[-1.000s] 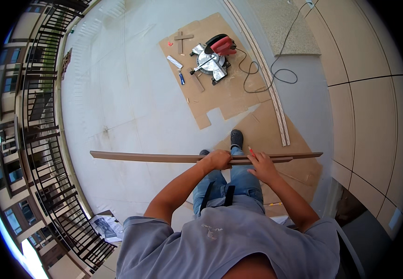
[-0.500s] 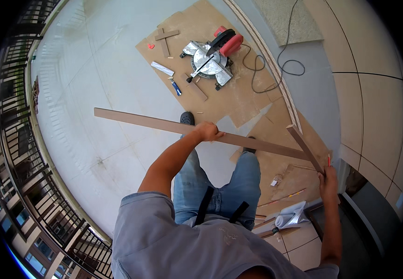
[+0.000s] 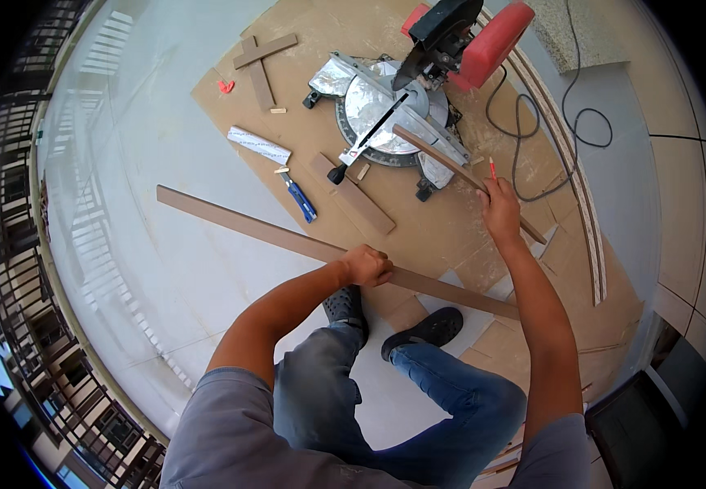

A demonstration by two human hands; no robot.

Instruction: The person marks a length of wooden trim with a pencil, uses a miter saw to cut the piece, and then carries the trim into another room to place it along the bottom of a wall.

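Head view: left hand (image 3: pixel 367 266) has its fingers curled tight around a long brown trim strip (image 3: pixel 247 226), gripping it near the middle. The strip runs diagonally from upper left over the pale floor (image 3: pixel 125 163) to lower right, passing above the dark shoes (image 3: pixel 428 328).

Right hand (image 3: pixel 501 210) is closed on a second, shorter strip (image 3: pixel 434 158), fingers wrapped over it. That strip's far end lies on the table of the miter saw (image 3: pixel 393 102); its near end reaches past the hand toward lower right.

The saw sits on cardboard sheeting (image 3: pixel 442 236) spread on the floor. It has a red motor housing and a black handle, head raised. A black cable (image 3: pixel 548 122) loops to its right. A red pencil (image 3: pixel 492 168) is just beside the right hand.

Left of the saw: a blue-handled knife (image 3: pixel 298 196), a flat offcut (image 3: pixel 351 193), a foil-wrapped piece (image 3: pixel 259 145), and two crossed wood scraps (image 3: pixel 259 65). Curved trim lengths (image 3: pixel 581 212) lie along the right edge of the cardboard. A balcony railing (image 3: pixel 19 244) is at far left.
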